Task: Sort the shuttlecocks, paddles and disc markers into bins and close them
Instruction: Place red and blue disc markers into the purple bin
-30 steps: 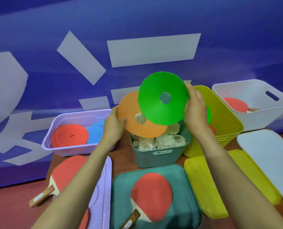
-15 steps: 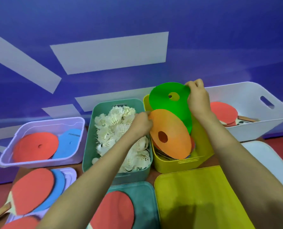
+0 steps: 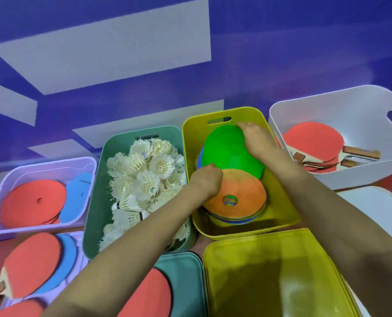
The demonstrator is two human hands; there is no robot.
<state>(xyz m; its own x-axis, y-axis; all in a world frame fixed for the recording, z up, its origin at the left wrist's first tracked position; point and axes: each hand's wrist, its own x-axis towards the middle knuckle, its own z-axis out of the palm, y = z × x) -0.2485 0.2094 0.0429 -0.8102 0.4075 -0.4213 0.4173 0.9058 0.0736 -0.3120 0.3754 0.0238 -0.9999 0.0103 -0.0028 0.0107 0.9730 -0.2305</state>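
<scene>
From the head camera, both hands were down inside the yellow bin (image 3: pixel 281 216), a smooth plastic box with rounded corners and a slot handle in its far wall. The left hand (image 3: pixel 205 179) had its fingers curled at the left rim of the orange disc marker (image 3: pixel 245 197), a thin, flat round piece with a hole in the middle. This marker lay on top of a stack of markers (image 3: pixel 236 220) of which only the coloured edges showed. The right hand (image 3: pixel 256 143) lay over the far right rim of the green disc marker (image 3: pixel 227 154), which stood tilted behind the orange one. Its thumb was hidden, so I cannot tell if it gripped or only pressed.

Just to the left, the teal bin (image 3: pixel 94 202) was heaped with white feathery shuttlecocks (image 3: pixel 144 179). The lilac bin (image 3: pixel 85 163) at far left held a red marker (image 3: pixel 32 202) and a blue one (image 3: pixel 76 202). The white bin (image 3: pixel 327 115) on the right held red paddles (image 3: pixel 311 143) with wooden handles. The glossy yellow lid (image 3: pixel 270 271) lay on the surface just in front of the yellow bin.
</scene>
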